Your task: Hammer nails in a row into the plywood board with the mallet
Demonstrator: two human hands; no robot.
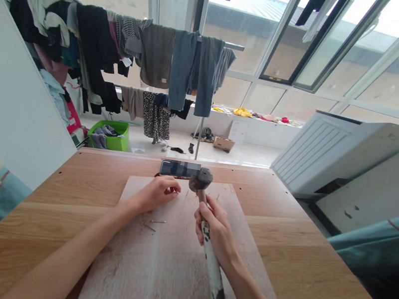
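Observation:
My right hand (215, 225) is wrapped around the upper handle of a hammer (212, 278). Its dark, round head points away from me, and its pale handle is worn and stained. Beneath both hands lies a whitish, scuffed wooden board (142, 272). Toward the board's far edge, my left hand (160, 191) has its fingers curled in near the thumb; anything between them is too small to make out. A thin nail (187, 193) stands upright between my left hand and the hammer head, and another nail (218, 196) stands farther right. Several loose nails (158, 221) lie near my left wrist.
The board rests on a wood-grain table (41, 215). A phone (177, 168) lies just past the board's far edge. Beyond the table are a rack of hanging clothes (157, 57), a green basket (120, 139) and a white ribbed appliance-like box (321, 148). Curtains hang at both sides.

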